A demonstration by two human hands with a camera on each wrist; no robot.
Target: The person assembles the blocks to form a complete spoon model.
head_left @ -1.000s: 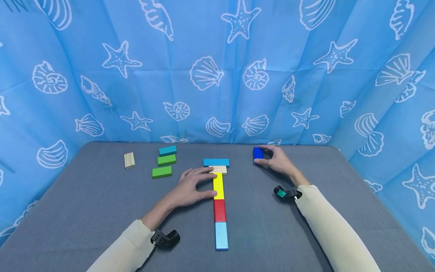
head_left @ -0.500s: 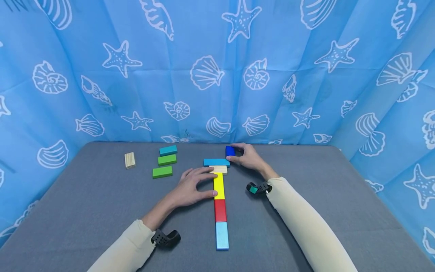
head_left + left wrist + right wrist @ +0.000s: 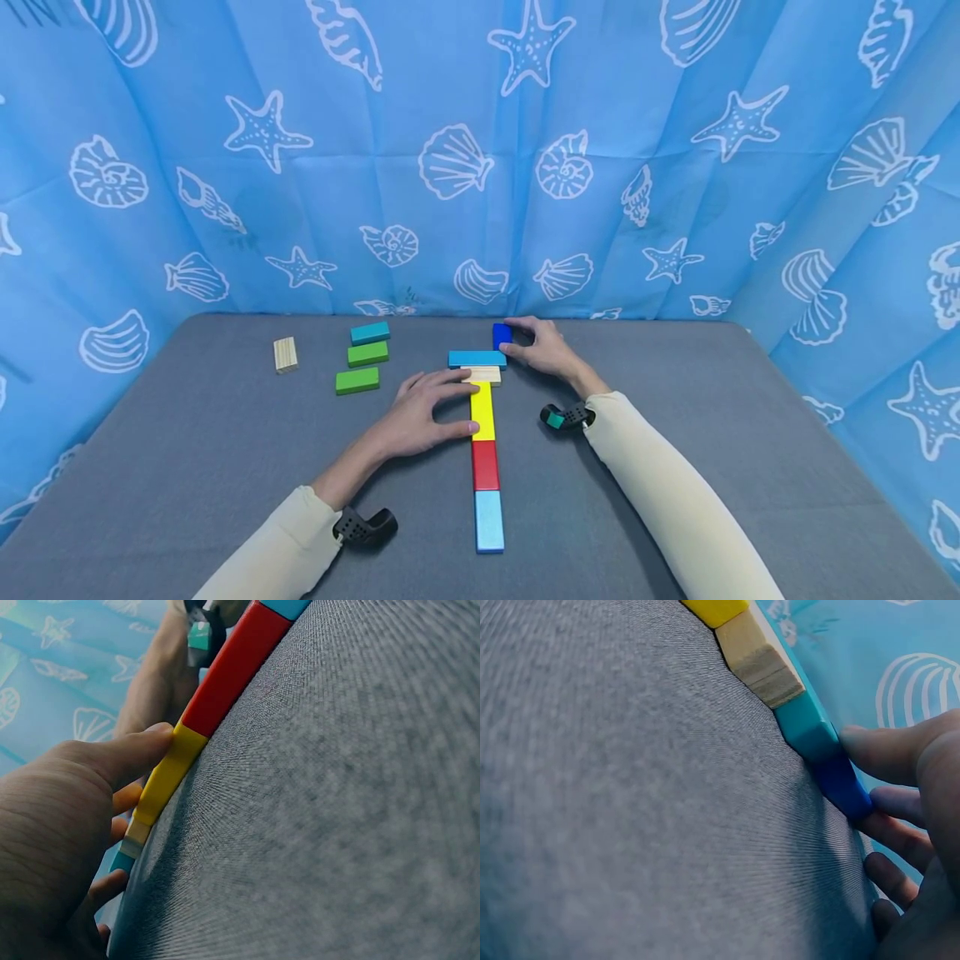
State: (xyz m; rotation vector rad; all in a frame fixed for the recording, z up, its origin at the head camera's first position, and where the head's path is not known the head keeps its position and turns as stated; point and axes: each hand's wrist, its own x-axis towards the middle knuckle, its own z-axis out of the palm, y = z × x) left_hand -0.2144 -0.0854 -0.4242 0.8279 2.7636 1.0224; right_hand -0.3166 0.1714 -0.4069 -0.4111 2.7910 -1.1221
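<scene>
A dark blue block point(image 3: 501, 335) lies at the far end of a row, pinched between the thumb and fingers of my right hand point(image 3: 546, 346). It meets a blue block point(image 3: 468, 358) set crosswise. Against that lies a natural wood block point(image 3: 487, 376). Then a yellow block point(image 3: 482, 410), a red block point(image 3: 485, 465) and a light blue block point(image 3: 490, 522) run lengthwise towards me. My left hand point(image 3: 416, 417) rests beside the row with fingers spread; in the left wrist view its thumb point(image 3: 146, 750) touches the yellow block.
Left of the row lie a teal block point(image 3: 370, 333), two green blocks point(image 3: 367, 353) and a natural wood block point(image 3: 286, 355). All rest on a grey cloth-covered table point(image 3: 187, 467). A blue curtain point(image 3: 480, 167) with shell prints hangs behind the table's far edge.
My right hand has slid the dark blue block leftwards from the right side to the far end of the row. The left hand has stayed in place.
</scene>
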